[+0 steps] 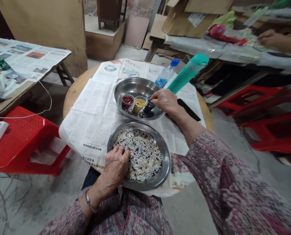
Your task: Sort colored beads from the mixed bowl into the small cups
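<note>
A metal plate [167,163] near me holds a spread of small white, dark red, yellow and black grains [142,153]; whether they are beads or seeds I cannot tell. My left hand [116,164] rests at its left side, fingers bent down into the grains, fingertips partly hidden. Beyond it stands a metal basin [135,84] with three small clear cups: a cup of red grains [127,100], a cup of yellow grains [139,104] and a cup of black grains [149,106]. Over the black one is my right hand [166,99], fingers pinched together at its rim.
Newspaper [86,117] covers the round table. A plastic bottle with a blue cap [166,74], a green tube-shaped object [189,72] and a dark flat object [189,110] lie beyond my right hand. Another person's hand [272,40] is at the right table. Red stools [25,137] flank me.
</note>
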`<state>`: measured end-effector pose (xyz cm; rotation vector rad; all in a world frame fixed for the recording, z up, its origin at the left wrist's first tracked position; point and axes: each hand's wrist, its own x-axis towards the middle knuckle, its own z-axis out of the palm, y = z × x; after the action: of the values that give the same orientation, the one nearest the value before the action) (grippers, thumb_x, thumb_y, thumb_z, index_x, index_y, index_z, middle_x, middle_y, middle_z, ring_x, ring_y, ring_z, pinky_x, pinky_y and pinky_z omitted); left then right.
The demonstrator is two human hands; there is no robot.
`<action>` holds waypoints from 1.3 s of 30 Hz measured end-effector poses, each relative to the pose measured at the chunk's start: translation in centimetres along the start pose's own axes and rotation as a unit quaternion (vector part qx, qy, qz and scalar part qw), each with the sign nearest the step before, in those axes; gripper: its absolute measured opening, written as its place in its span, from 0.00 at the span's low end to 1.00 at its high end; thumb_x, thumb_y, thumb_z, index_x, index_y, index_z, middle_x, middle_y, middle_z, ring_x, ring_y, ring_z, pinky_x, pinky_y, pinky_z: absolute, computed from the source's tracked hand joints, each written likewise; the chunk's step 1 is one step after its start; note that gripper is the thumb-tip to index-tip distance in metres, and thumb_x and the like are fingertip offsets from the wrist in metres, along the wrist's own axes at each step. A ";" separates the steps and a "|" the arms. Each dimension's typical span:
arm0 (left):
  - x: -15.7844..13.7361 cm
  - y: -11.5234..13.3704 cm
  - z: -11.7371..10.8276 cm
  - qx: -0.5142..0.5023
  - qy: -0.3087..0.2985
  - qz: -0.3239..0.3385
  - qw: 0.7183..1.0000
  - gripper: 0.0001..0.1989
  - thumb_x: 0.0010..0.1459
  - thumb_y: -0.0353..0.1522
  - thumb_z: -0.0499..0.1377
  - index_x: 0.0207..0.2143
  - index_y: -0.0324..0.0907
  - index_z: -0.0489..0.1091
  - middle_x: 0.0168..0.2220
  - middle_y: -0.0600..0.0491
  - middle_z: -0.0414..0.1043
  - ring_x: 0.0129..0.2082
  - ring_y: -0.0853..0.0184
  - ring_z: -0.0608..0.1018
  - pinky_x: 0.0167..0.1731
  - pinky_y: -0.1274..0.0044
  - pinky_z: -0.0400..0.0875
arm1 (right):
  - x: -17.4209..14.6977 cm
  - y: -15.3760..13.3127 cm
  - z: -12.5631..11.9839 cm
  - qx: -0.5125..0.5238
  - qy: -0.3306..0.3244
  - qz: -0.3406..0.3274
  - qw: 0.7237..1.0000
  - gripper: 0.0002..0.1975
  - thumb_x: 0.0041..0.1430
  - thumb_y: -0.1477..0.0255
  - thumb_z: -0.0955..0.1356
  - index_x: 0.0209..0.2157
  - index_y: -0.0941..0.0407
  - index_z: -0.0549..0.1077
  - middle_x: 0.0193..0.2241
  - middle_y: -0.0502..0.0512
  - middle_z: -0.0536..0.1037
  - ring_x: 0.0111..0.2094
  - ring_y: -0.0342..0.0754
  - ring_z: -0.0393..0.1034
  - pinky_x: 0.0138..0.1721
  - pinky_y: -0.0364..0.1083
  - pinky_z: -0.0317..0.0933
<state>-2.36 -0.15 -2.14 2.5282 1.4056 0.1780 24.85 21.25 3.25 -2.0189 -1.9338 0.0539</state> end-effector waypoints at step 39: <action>-0.3 0.1 0.0 -0.031 0.086 -0.006 0.996 0.13 0.65 0.22 0.50 0.48 0.42 0.67 0.43 0.49 0.73 0.46 0.60 0.73 0.44 0.71 0.71 | -22.1 -8.0 3.0 0.077 -0.158 -0.308 0.935 0.06 0.61 0.77 0.66 0.36 0.56 0.76 0.36 0.58 0.78 0.40 0.49 0.71 0.41 0.46 0.64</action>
<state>-2.44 -0.48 -2.13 2.5034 1.4528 0.4398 14.80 0.41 -1.96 -1.2874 -2.5860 0.3806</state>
